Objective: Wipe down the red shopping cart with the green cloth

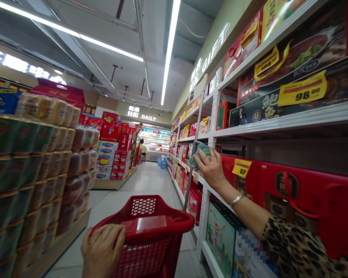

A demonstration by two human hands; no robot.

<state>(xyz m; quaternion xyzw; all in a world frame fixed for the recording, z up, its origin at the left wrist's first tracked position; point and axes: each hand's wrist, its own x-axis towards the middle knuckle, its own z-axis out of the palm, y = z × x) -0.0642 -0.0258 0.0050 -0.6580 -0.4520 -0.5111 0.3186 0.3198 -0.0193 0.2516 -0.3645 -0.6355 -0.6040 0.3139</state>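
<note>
My left hand [103,251] sits at the bottom of the view, its fingers wrapped over the handle of a red plastic shopping basket [143,256]. The basket's inside is hidden from this angle. My right hand [210,169] reaches out to the right, pinching a crumpled green cloth [199,155]. The cloth presses against a white metal shelf upright [197,143]. Red gift boxes [292,193] stand just below and to the right of that hand. A silver bracelet [237,200] and a leopard-print sleeve [292,247] show on my right arm.
White shelving [278,123] with boxed goods and yellow price tags lines the right side. Stacked wrapped drink packs [31,173] form a wall on the left. A tiled aisle runs ahead between them to a refrigerated case [155,139], where a person [142,150] stands.
</note>
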